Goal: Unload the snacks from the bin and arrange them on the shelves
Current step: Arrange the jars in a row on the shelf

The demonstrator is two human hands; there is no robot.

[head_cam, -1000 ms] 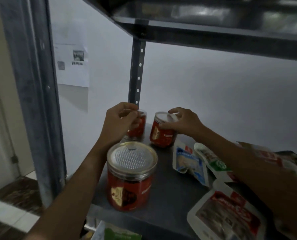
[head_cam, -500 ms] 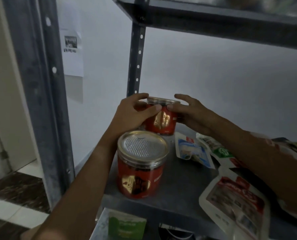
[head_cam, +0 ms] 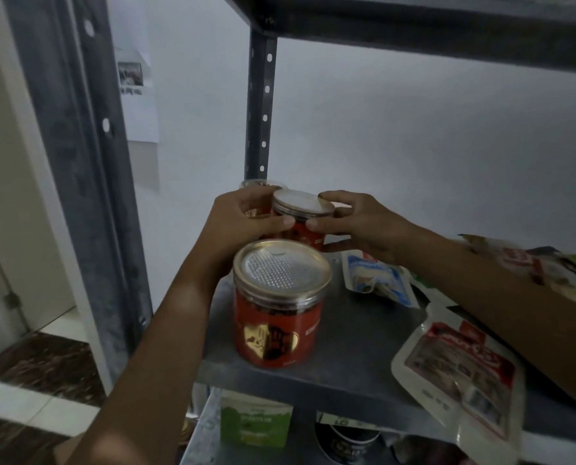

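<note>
Head view: a small red jar stands at the back of a grey shelf, gripped between both hands. Left hand curls round its left side, right hand round its right. A bigger red jar stands just in front. Pouches lie to the right; their labels are too blurred to read.

three red snack jars on the grey metal shelf, all upright. biggest one up front with a clear dimpled lid and gold heart label. smaller jar behind it, gripped between both hands, third jar tucked at the back corner. flat snack pouches lying to the right, one blue-white pouch.
</note>
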